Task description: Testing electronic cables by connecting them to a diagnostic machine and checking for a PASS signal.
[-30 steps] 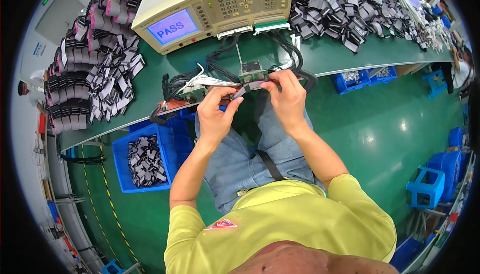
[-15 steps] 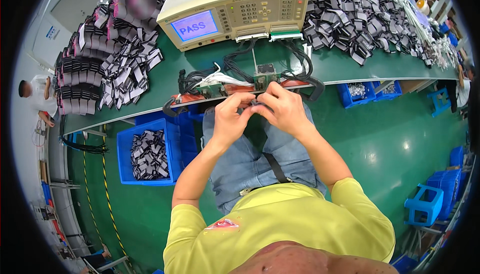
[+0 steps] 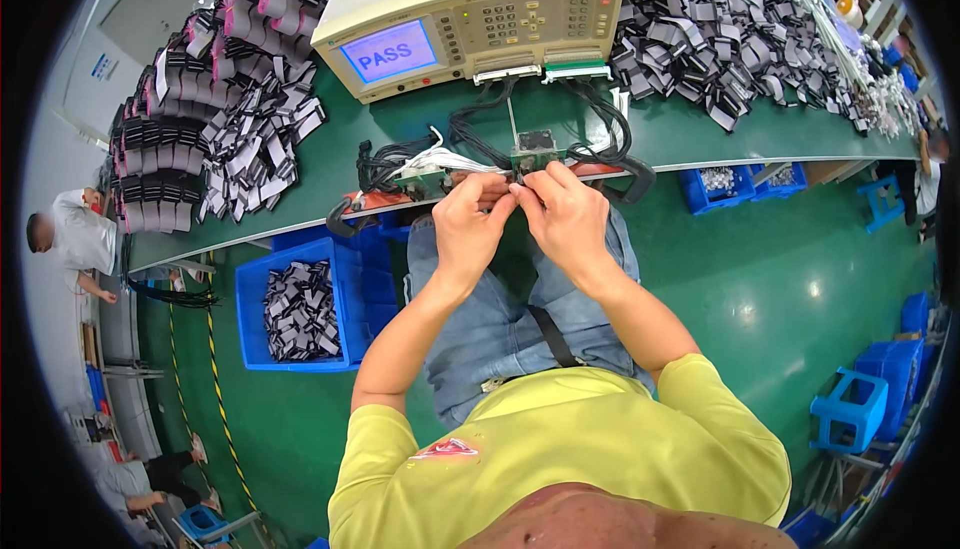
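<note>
At the table's front edge my left hand [image 3: 470, 227] and my right hand [image 3: 568, 217] meet, fingers curled and thumbs nearly touching. Both pinch at a small dark piece, mostly hidden by the fingers, so its kind does not show. Right at my fingertips stands a small green test fixture [image 3: 534, 149] with a dark top. Black cables [image 3: 478, 124] and white wires [image 3: 440, 156] run to the fixtures along the edge. Behind them a beige tester [image 3: 480, 29] has its blue screen lit.
Short grey ribbon cables with black ends lie in a right-hand heap [image 3: 710, 39], a left-hand heap [image 3: 250, 144] and a blue bin [image 3: 345, 314] below the table. Black clamps [image 3: 632, 181] grip the edge. A blue stool [image 3: 848, 409] stands right. A person [image 3: 85, 234] stands far left.
My two hands have moved slightly forward, closer to the fixture, and the small dark piece is now more hidden. At the far left a person has shifted, and another shows more at the lower left.
</note>
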Motion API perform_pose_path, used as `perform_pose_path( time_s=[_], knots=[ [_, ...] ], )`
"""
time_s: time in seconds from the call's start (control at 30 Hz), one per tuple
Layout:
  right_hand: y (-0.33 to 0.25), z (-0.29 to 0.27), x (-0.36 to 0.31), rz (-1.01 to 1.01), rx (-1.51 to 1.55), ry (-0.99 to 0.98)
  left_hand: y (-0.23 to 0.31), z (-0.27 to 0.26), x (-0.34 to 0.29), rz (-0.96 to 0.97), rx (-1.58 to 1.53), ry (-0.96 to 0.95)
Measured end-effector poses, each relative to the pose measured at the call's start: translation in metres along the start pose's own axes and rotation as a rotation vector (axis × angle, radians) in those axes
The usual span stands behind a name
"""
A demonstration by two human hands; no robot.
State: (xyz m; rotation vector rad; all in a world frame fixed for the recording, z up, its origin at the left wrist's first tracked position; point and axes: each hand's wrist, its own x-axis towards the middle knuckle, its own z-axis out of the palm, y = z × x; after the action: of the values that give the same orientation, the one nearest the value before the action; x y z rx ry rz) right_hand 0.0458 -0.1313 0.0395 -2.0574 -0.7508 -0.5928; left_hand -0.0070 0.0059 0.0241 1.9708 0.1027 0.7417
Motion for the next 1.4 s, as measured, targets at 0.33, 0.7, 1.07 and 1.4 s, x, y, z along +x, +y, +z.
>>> perform_pose_path(
  time_s=[0.33,0.7,1.07,1.4],
  knots=[
    [0.000,0.003,0.000,0.032,-0.059,-0.001,-0.007,0.002,0.006,0.023,0.001,-0.037],
    [-0.003,0.007,0.002,0.077,-0.064,-0.004,-0.010,0.005,0.010,0.049,0.035,-0.024],
    [-0.001,0.011,0.005,0.050,-0.171,-0.005,-0.017,0.010,0.008,0.272,0.167,0.072],
    [0.006,-0.030,-0.007,-0.109,0.137,-0.072,-0.025,-0.149,0.080,0.425,0.531,0.406]
  ],
)
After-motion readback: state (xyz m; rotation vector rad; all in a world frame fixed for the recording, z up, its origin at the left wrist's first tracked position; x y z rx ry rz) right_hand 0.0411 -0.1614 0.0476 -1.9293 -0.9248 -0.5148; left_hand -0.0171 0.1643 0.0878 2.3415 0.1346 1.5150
